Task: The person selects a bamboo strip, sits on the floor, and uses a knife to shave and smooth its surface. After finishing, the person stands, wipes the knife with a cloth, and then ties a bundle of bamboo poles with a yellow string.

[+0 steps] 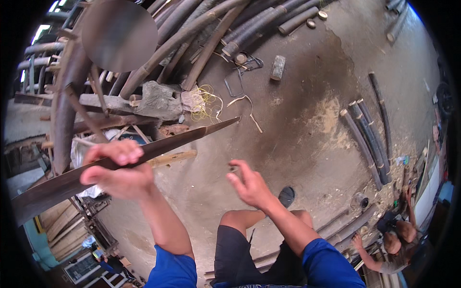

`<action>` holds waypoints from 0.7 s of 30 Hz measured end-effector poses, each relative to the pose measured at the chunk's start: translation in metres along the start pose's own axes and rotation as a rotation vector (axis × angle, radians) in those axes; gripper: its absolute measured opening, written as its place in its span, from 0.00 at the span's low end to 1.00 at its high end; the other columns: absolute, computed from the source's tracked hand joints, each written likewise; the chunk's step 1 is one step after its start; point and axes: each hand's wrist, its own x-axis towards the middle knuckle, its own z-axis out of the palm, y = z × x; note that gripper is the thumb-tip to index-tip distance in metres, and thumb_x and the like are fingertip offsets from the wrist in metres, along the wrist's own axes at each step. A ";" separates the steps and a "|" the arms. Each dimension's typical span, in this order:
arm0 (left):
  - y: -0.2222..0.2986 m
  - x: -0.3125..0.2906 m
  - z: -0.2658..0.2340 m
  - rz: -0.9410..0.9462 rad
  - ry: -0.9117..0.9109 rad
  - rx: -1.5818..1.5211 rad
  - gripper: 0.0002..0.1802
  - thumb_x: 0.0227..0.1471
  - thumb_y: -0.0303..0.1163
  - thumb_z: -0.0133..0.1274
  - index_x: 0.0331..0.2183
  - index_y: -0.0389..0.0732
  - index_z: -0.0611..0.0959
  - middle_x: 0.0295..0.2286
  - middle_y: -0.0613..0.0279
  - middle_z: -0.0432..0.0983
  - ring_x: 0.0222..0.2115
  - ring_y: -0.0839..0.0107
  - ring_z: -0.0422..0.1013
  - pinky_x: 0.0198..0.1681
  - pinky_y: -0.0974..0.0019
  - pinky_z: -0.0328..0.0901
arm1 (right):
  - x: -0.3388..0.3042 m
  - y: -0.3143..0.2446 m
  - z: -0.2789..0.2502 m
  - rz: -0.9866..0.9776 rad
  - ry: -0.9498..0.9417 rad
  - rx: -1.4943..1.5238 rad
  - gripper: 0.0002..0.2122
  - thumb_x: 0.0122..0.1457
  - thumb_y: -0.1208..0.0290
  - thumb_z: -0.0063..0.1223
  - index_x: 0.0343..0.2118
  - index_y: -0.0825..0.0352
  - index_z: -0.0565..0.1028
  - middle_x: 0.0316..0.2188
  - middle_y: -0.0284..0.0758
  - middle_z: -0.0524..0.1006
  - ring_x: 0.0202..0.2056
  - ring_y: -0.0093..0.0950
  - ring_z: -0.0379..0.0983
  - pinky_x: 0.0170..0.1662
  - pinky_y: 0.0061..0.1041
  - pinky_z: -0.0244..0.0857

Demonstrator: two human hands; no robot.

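Observation:
A long, dark brown bamboo strip [165, 146] slants across the left side, wide at the lower left and narrowing to a tip near the middle. My left hand [122, 170] grips it from below, thumb and fingers closed on its edges. My right hand [249, 185] hovers apart from the strip, above the floor in front of my knees. Its thumb and index finger curl close around a small, dull-coloured thing that I cannot make out.
Bamboo poles [269, 29] are piled at the back left. A grey stone block [156, 101] lies beside tangled yellow twine [205, 103]. Several dark poles [367, 139] rest on the right floor. A co-worker [394, 240] sits at the lower right. A short block [277, 67] lies farther off.

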 end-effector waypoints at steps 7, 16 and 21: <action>-0.007 0.003 0.030 0.217 0.101 0.244 0.28 0.65 0.62 0.46 0.40 0.44 0.76 0.18 0.72 0.60 0.15 0.81 0.57 0.17 0.73 0.58 | 0.061 0.027 0.040 -0.379 0.143 0.106 0.20 0.67 0.56 0.55 0.55 0.64 0.72 0.27 0.48 0.80 0.32 0.48 0.80 0.35 0.42 0.73; 0.011 -0.026 -0.010 0.340 -0.005 0.085 0.22 0.65 0.49 0.56 0.37 0.37 0.75 0.21 0.70 0.58 0.19 0.81 0.56 0.22 0.75 0.54 | 0.076 0.081 0.037 -0.505 -0.033 0.117 0.22 0.68 0.52 0.51 0.55 0.66 0.71 0.35 0.51 0.82 0.39 0.53 0.80 0.42 0.45 0.73; 0.021 -0.039 -0.035 0.364 -0.037 0.118 0.21 0.65 0.48 0.57 0.34 0.39 0.74 0.20 0.71 0.57 0.19 0.80 0.55 0.22 0.74 0.55 | 0.119 0.166 0.063 -0.257 0.069 0.029 0.21 0.68 0.53 0.52 0.53 0.66 0.72 0.35 0.53 0.81 0.40 0.54 0.80 0.43 0.46 0.73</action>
